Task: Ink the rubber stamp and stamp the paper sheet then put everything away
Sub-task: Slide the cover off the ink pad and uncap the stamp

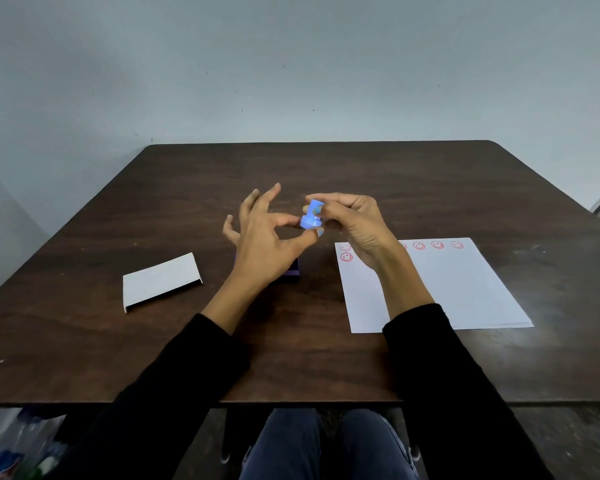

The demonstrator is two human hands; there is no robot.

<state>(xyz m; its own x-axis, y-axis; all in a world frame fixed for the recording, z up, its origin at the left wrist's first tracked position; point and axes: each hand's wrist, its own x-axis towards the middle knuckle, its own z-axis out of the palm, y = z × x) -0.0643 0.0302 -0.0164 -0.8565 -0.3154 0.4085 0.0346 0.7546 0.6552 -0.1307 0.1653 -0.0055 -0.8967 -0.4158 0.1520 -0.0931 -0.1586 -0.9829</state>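
A small blue rubber stamp [311, 216] is held in the air above the middle of the table. My right hand [357, 223] grips its handle from the right. My left hand [267, 237] touches the stamp's base with thumb and forefinger, the other fingers spread. Under my left hand sits a purple ink pad box [291, 271], mostly hidden. A white paper sheet [447, 289] lies flat at the right, with several red smiley stamps along its top edge and one lower at the left.
A white cardboard lid [160, 280] lies at the left on the dark wooden table [326, 168]. The table's near edge runs above my knees. Plastic bags lie on the floor at the lower left.
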